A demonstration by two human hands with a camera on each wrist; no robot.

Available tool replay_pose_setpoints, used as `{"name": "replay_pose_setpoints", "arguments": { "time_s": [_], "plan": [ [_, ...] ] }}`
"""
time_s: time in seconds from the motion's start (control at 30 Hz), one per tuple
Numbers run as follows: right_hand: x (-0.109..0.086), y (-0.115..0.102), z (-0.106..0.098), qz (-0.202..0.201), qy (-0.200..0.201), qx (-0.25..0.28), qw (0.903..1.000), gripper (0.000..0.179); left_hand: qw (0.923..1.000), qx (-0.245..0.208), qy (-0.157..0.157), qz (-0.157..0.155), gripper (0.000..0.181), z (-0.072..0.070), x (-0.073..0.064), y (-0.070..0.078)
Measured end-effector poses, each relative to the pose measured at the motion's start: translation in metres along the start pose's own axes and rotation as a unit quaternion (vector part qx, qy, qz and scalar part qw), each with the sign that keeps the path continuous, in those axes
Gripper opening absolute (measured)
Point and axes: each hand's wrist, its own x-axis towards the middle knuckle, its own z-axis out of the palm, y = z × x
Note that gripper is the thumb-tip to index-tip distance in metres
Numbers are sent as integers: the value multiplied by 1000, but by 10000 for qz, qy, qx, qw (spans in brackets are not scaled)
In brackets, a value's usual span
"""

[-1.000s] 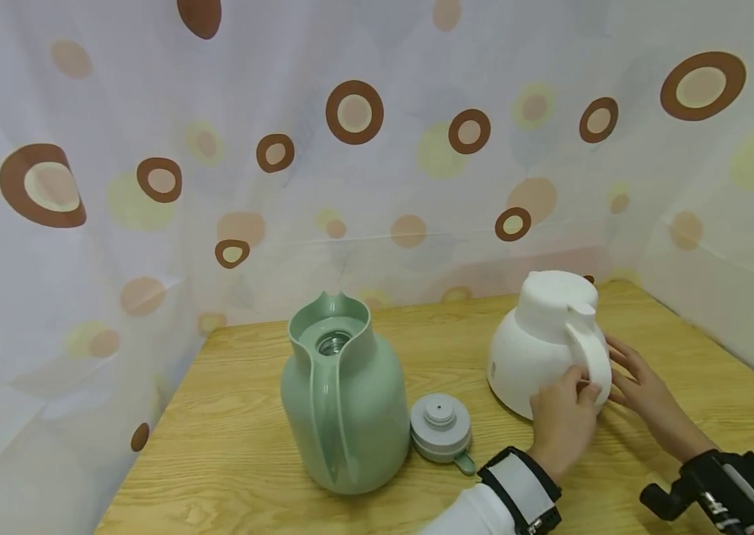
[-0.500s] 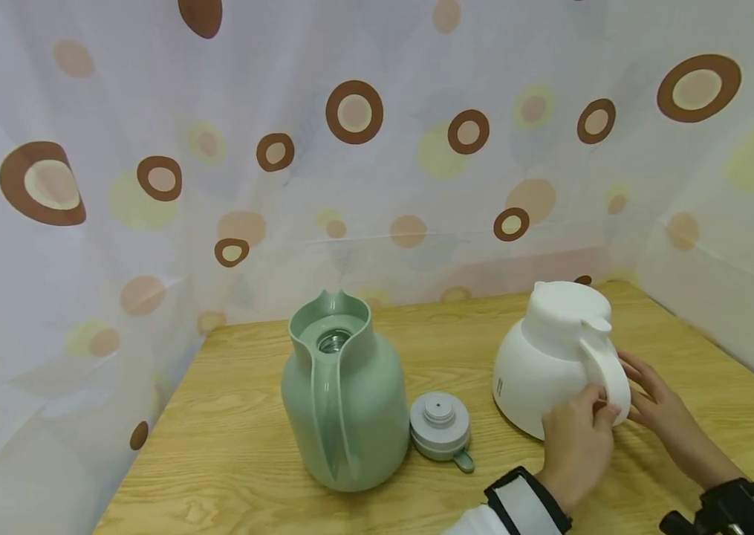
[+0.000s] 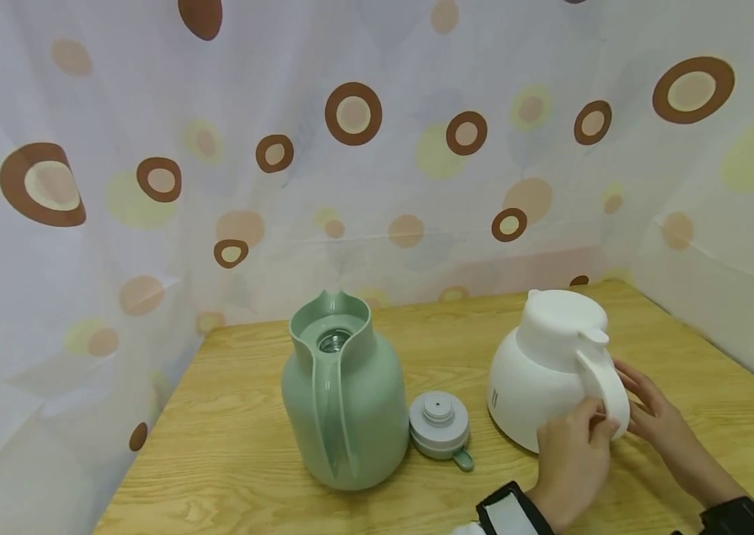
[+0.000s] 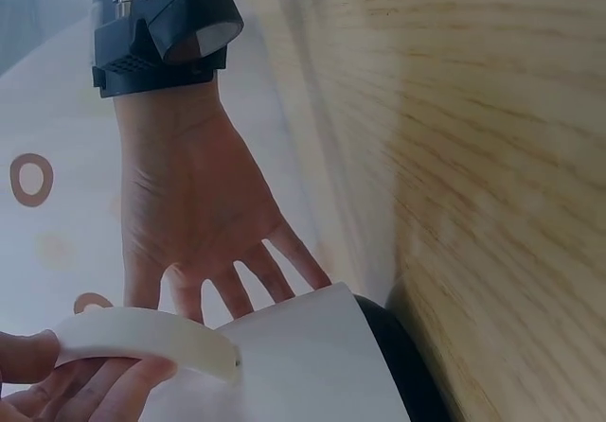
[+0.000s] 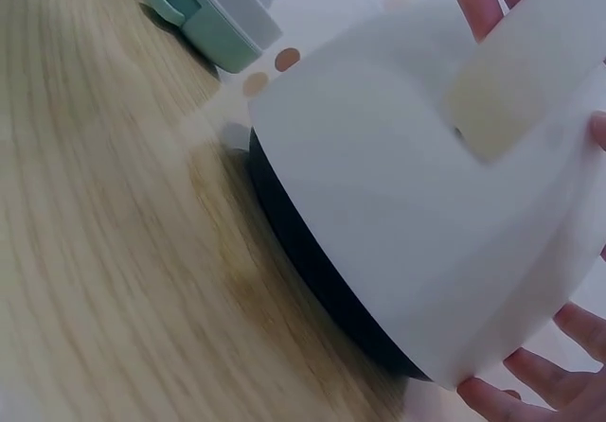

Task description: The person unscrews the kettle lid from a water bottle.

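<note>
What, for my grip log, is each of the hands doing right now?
Left hand: closed, holding the handle of the white jug.
Right hand: open, fingertips touching the jug's side.

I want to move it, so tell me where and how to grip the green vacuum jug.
Take the handle of the green vacuum jug, probably around its middle, coming from the near side. It runs down the body from the rim and faces the viewer, while the body looks wide for one hand. The jug stands upright with its mouth open, so best keep it level.
</note>
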Motion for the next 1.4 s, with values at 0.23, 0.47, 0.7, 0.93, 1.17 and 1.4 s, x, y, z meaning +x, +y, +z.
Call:
{"name": "replay_pose_setpoints", "arguments": {
  "time_s": [0.23,0.47,0.7,0.93,1.17,1.4],
  "plan": [
    [-4,-4,8,-63,108,-34,9999,52,9998,-145,125,62,10,-5,-7,-2],
    [-6,-8,14,-69,163,62,9998,53,9995,-260,160,96,9,-11,-10,-2],
    [-6,-9,18,-66,194,160,9997,53,9991,-391,154,-27,8,-16,-11,-1],
    [-2,-22,5,-317,52,523,9981,49,9995,-283,152,-12,9,-14,-12,-2],
    [26,-84,-21,-991,185,-862,9912,47,9858,-1559,80,-625,11,-6,-10,2],
    [60,-149,-26,-1428,-1176,-2450,9517,55,9715,-2259,481,-526,14,-2,-5,4]
  ]
}}
